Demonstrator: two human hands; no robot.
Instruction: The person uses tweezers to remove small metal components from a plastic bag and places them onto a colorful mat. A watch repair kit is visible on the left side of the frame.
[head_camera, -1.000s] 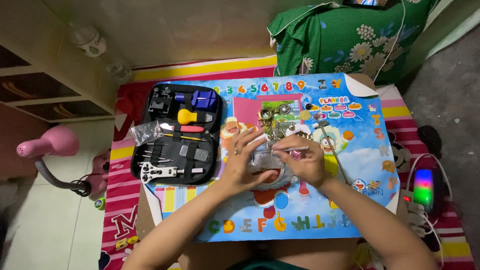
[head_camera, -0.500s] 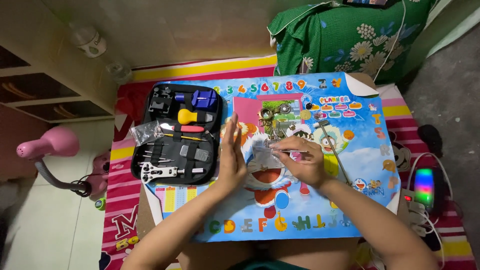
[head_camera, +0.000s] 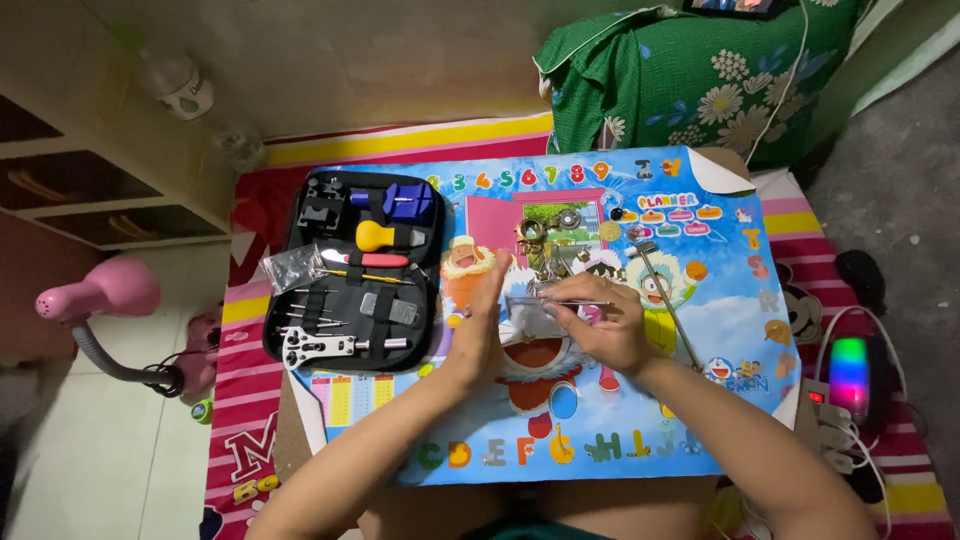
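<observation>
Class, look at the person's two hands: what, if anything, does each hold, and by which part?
The right hand pinches thin metal tweezers at their rear end, tips pointing left. The left hand stands open, edge-on, holding nothing.

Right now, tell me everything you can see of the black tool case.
The black tool case lies open and flat at the left end of the blue mat, looking like soft fabric. Elastic loops hold small metal tools, a yellow-handled tool, a red-handled one and a blue block. A clear plastic bag overlaps its left edge. Neither hand touches it; the left hand is nearest.
</observation>
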